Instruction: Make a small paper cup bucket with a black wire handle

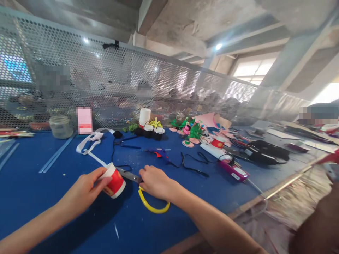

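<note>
My left hand (88, 185) grips a red and white paper cup (118, 181), tilted on its side above the blue table. A white ribbon (96, 159) runs from the cup back to a loose coil. Closed round the scissors (154, 210), my right hand (156, 181) covers part of the yellow handles. The metal blades point left and reach the cup's far side; whether they touch the cup or the ribbon I cannot tell. Behind the right hand lies a blue glue gun (161, 155) with an orange trigger.
A glass jar (60, 127) and clear sticks (57, 155) are at the left. Small black pots (159, 133) and green crafts (195, 131) stand along the mesh partition (111, 77). Cables, a purple power strip (234, 170) and a black bag (270, 151) lie right. A person sits at the right edge.
</note>
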Motion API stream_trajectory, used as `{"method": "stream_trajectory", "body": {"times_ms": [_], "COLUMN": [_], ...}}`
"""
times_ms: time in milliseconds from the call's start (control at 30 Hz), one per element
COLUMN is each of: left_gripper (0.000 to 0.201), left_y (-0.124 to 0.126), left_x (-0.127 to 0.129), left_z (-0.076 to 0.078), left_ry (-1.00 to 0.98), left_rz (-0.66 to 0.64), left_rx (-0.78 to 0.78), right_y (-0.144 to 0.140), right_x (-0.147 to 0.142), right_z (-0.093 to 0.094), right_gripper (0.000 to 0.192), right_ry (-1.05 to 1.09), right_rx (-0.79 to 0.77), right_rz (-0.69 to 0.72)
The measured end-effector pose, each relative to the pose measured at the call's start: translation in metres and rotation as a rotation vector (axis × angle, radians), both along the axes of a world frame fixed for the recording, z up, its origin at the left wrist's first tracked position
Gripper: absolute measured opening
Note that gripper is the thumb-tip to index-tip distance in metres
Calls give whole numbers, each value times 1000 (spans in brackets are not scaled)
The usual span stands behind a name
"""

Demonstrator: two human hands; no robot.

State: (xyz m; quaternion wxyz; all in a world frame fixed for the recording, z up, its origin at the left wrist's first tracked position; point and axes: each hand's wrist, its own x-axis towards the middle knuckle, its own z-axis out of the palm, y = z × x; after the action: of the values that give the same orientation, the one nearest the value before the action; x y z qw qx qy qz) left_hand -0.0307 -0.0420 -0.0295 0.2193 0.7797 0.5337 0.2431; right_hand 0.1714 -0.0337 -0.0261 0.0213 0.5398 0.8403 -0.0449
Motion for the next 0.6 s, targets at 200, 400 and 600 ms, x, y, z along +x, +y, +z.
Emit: {"method": "stream_trajectory", "body": {"times_ms": [200,400,600], "left_gripper": [36,31,34], "left_y": [4,-7,-7], "left_x": [-4,-3,-10], "left_z": [-4,9,23], "left_ry": [38,139,94], "left_rz": [-81,-131,56], "left_rx": [-193,-247,-189], "right_y": [2,1,19], "right_x": [4,7,13], "right_z": [-7,-11,-19], "right_gripper": [25,31,28], "right_ry": [0,-1,-91], "right_rx": [-17,-20,89], "right_rz": [75,68,-56]}}
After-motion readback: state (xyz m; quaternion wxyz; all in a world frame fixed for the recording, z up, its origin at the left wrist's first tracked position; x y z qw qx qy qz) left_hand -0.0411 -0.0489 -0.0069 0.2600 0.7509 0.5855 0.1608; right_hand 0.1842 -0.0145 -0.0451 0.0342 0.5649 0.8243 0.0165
